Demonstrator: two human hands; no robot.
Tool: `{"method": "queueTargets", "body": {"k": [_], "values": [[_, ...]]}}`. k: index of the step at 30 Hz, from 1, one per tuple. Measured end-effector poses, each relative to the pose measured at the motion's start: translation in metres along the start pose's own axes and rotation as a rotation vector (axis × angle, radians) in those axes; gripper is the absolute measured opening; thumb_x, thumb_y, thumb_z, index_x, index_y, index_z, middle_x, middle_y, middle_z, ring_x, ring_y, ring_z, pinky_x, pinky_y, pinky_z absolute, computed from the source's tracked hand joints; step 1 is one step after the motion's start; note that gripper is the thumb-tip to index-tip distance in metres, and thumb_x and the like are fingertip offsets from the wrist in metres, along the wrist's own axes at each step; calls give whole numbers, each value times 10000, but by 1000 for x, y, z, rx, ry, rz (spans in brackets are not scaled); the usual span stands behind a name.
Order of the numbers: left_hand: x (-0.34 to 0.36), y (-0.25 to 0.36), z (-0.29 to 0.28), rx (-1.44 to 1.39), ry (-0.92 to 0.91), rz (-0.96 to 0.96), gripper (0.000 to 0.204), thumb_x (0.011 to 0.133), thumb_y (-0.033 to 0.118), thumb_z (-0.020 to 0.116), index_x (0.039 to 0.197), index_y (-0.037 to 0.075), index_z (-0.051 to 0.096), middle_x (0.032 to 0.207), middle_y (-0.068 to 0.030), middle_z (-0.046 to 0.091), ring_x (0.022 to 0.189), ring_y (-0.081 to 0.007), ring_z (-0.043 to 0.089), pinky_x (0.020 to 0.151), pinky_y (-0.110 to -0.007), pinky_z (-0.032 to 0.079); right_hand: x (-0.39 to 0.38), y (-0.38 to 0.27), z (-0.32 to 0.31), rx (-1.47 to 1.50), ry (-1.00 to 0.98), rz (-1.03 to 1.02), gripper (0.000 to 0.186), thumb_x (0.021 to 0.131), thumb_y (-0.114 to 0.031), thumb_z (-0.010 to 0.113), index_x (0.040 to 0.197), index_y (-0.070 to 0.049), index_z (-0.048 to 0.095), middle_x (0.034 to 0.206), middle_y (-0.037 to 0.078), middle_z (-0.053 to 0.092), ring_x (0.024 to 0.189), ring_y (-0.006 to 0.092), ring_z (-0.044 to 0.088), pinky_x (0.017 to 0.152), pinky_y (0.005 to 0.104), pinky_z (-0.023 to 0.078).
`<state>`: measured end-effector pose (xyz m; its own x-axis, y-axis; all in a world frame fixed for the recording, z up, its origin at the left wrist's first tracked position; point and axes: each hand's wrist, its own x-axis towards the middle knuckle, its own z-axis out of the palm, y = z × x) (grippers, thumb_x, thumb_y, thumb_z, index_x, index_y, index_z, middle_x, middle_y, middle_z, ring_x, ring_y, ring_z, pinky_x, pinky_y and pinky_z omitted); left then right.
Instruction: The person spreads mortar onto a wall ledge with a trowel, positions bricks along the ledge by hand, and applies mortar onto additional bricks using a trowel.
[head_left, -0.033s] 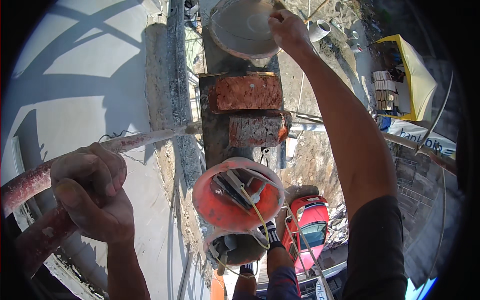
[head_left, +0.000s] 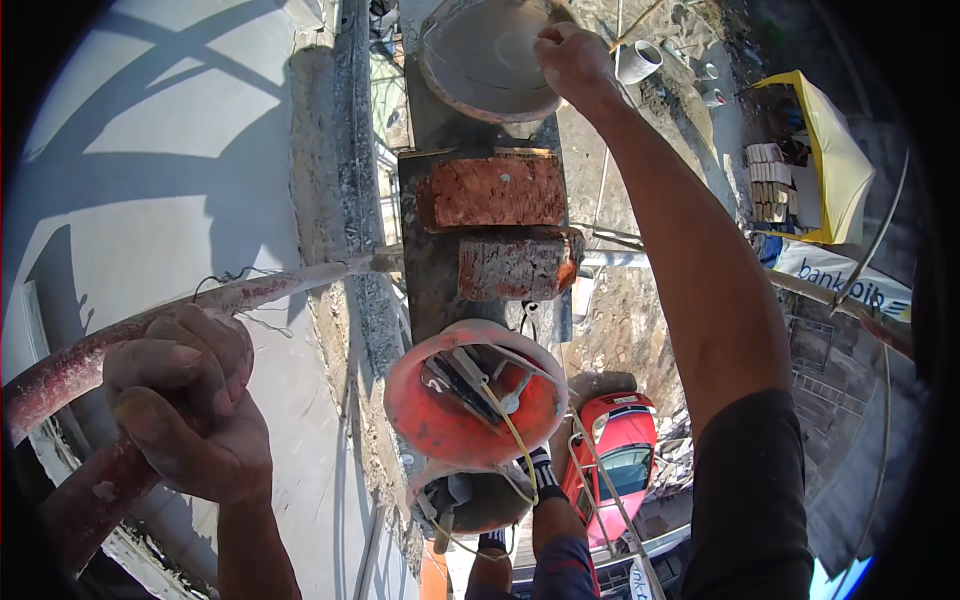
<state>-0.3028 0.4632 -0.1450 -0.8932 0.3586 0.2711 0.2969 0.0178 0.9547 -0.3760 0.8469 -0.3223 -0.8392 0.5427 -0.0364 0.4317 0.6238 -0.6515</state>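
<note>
Our left hand point(head_left: 185, 400) is clamped round a rusty, plaster-crusted scaffold pipe point(head_left: 250, 295). Our right hand point(head_left: 572, 60) is closed on the rim of a round grey mortar-caked pan point(head_left: 480, 60) at the far end of the narrow plank point(head_left: 425, 250), beyond two red bricks point(head_left: 495, 190). We judge the pan stiff, gritty, fairly heavy; take it by the rim. Orange bucket of tools point(head_left: 470, 400) sits at the near end.

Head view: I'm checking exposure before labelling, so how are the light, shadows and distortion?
Head view: hard sunlight, crossed bar shadows on the pale wall; the fisheye bends the red pipe and blackens the corners; left hand, right hand, pan and bricks are sharp.
</note>
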Motion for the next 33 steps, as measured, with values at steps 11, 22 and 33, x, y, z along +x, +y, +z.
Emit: {"method": "queueTargets", "body": {"k": [11, 22, 33], "values": [[-10, 9, 15, 113, 40, -70, 422, 1009, 497, 451, 850, 108, 491, 609, 20, 403, 537, -119, 371, 523, -268, 322, 82, 85, 104, 139, -381, 538, 363, 814, -171, 676, 1164, -81, 654, 1155, 144, 666, 1005, 347, 656, 888, 383, 557], [-9, 4, 18, 89, 20, -109, 437, 995, 513, 475, 841, 104, 471, 583, 20, 392, 521, -116, 378, 498, -282, 326, 61, 40, 86, -179, -105, 289, 286, 857, -270, 666, 1075, -96, 728, 1127, 169, 687, 1088, 353, 640, 952, 422, 500], [-4, -16, 9, 20, -6, 41, 426, 1015, 457, 429, 834, 71, 430, 593, -4, 352, 478, -97, 302, 463, -251, 272, -21, -15, -35, 127, 63, -32, 391, 878, -351, 675, 1131, -53, 703, 905, 89, 731, 817, 176, 688, 750, 307, 523]]}}
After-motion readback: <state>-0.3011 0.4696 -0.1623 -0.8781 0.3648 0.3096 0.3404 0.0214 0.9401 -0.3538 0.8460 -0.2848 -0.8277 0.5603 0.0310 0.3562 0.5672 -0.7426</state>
